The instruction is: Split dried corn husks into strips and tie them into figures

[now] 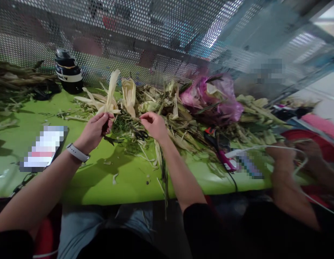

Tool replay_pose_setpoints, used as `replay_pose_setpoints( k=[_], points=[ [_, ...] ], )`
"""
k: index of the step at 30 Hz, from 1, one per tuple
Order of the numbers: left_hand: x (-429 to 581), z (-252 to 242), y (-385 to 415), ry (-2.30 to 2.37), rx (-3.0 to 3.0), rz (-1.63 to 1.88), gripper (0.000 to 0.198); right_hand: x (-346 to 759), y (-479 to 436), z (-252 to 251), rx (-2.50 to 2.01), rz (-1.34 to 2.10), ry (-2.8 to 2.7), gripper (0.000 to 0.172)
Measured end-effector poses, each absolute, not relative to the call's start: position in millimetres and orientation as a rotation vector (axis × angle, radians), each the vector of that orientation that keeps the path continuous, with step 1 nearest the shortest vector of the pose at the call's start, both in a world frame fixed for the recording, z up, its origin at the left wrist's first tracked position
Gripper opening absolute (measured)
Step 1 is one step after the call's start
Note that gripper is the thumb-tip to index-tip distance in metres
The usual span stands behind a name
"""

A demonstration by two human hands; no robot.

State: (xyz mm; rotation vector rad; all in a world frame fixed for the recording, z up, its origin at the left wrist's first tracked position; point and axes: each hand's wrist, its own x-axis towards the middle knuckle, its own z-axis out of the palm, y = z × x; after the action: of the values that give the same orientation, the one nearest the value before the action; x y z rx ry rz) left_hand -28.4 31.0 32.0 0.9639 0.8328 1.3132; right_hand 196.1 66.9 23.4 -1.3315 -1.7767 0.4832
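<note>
My left hand (98,126), with a pale watch band on its wrist, pinches the base of a pale yellow corn husk (112,90) that stands upright above the fingers. To its right, my right hand (155,126) is closed, thumb and forefinger together. Whether anything thin sits between those fingertips I cannot make out. Close to them another cupped corn husk (129,94) leans upright, its narrow end pointing down. Under and between the hands are green scraps (123,124) and a pair of dark-handled scissors (141,134).
Dried husks (167,100) pile up behind my hands. A pink plastic bag (212,97) and a black bottle (68,70) stand near the perforated metal screen (145,43). A phone (45,147) lies at left; a glue gun (221,151) lies right, near another person's arm (284,180).
</note>
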Motion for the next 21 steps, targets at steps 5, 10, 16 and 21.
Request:
replay_pose_setpoints(
  k=[5, 10, 16, 21],
  points=[
    [-29.2, 33.5, 32.3, 0.885, 0.981, 1.331, 0.019, 190.0, 54.5, 27.5, -1.418, -0.04, -2.031, 0.025],
    [-28.6, 31.8, 32.2, 0.886, 1.021, 1.332, 0.02, 182.1, 45.9, 28.8, -1.515, 0.305, -2.61, 0.015],
    [-29.2, 29.8, 32.3, 0.887, 1.055, 1.34, 0.019, 158.4, 42.6, 11.2, -1.68, 0.176, -2.626, 0.023],
    [-29.1, 28.1, 32.8, 0.906, 1.081, 1.341, 0.019, 157.2, 50.6, -0.8, -1.554, 0.269, -2.627, 0.018]
  ],
)
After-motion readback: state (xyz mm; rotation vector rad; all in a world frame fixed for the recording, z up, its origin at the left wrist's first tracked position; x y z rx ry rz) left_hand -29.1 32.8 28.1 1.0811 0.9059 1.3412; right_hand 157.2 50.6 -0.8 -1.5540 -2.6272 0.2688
